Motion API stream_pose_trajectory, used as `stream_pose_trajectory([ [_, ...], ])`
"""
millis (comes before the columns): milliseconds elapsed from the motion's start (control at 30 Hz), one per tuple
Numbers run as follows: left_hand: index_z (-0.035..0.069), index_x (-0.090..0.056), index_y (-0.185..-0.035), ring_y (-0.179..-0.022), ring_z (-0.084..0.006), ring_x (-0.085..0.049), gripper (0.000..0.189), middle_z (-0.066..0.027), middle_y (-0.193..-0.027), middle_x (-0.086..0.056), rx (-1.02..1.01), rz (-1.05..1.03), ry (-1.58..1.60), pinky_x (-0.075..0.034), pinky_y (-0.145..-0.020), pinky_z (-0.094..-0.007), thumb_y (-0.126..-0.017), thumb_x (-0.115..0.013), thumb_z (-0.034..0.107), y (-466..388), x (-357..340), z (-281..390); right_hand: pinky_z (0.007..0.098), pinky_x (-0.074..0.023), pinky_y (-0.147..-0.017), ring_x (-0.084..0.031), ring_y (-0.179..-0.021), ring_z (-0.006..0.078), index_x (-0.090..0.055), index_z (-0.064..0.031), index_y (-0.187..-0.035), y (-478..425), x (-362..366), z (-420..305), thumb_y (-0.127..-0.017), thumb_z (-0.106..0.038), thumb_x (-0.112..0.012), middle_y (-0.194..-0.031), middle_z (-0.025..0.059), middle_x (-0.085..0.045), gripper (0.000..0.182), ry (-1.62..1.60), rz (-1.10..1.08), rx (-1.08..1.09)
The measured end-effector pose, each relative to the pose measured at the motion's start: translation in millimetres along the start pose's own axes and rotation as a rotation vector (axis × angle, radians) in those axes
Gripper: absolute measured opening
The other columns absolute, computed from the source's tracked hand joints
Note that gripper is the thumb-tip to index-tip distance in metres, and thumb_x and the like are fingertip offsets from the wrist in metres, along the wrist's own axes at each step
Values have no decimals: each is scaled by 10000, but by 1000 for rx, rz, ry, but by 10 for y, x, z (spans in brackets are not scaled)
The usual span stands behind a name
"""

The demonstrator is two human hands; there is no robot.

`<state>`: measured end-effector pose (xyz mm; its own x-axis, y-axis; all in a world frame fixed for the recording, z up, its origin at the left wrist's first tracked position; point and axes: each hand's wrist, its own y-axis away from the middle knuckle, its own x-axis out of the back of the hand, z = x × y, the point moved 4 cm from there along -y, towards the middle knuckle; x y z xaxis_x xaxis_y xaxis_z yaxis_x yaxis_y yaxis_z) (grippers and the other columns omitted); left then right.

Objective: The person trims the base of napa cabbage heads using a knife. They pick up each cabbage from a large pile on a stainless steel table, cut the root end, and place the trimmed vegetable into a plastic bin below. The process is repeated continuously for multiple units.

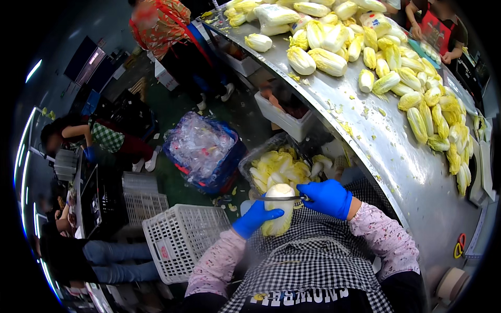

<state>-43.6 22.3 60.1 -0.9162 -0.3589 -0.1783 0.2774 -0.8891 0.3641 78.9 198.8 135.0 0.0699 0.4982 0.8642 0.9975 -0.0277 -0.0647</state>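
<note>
A napa cabbage [278, 219] is held in my left hand [256, 217], which wears a blue glove, its pale cut base facing away from me. My right hand [328, 198], also gloved in blue, grips the handle of a knife [280, 198] whose blade lies across the cabbage just below the base. Past my hands stands a plastic-lined container of loose cabbage leaves [274, 168]. To the right, many napa cabbages [328, 62] lie heaped on a steel table [375, 144], some of them in plastic bags.
A white plastic crate [184, 242] stands at left, beyond it a blue bag of clear plastic [201, 150]. A white foam box [283, 113] sits beside the table. Scissors [459, 245] and a tape roll [452, 283] lie at right. Several people stand around.
</note>
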Motion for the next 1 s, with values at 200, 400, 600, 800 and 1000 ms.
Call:
stream_pose_trajectory([
  [200, 3, -359, -1363, -1132, -226, -530, 715, -119, -1261, -524, -103, -35, 31, -453, -952, -376, -780, -730, 186, 3, -40, 149, 349, -511, -569, -640, -676, 260, -498, -88, -1211, -84, 1, -62, -804, -258, -643, -821, 90, -634, 464, 52, 15, -10],
  [400, 9, -354, -1368, -1131, -235, -542, 727, -126, -1263, -527, 34, -6, 73, -468, -942, -382, -768, -730, 176, 23, 67, 18, 349, -501, -549, -633, -663, 257, -495, -86, -1203, -122, -20, -122, -802, -260, -640, -780, 81, -613, 460, 74, -12, 8],
  [600, 23, -348, -1376, -1150, -234, -530, 750, -117, -1271, -525, 26, -16, 83, -446, -969, -378, -756, -741, 178, 40, 30, 184, 354, -497, -540, -629, -653, 261, -499, -85, -1181, -124, -8, -93, -802, -271, -639, -775, 82, -611, 445, 62, 24, -3],
  [800, 30, -348, -1378, -1154, -233, -527, 759, -111, -1272, -525, 67, 5, 121, -437, -976, -376, -749, -745, 180, 61, -19, 220, 363, -493, -541, -627, -654, 268, -508, -94, -1131, -114, -13, -48, -797, -270, -644, -772, 84, -609, 401, 17, 21, 11],
  [1000, 40, -349, -1380, -1161, -235, -524, 768, -110, -1276, -524, 70, -32, 131, -434, -982, -381, -744, -750, 199, 3, 18, 118, 365, -492, -545, -626, -654, 272, -516, -107, -1077, -107, -30, -11, -790, -265, -652, -762, 83, -605, 355, 11, 15, 0],
])
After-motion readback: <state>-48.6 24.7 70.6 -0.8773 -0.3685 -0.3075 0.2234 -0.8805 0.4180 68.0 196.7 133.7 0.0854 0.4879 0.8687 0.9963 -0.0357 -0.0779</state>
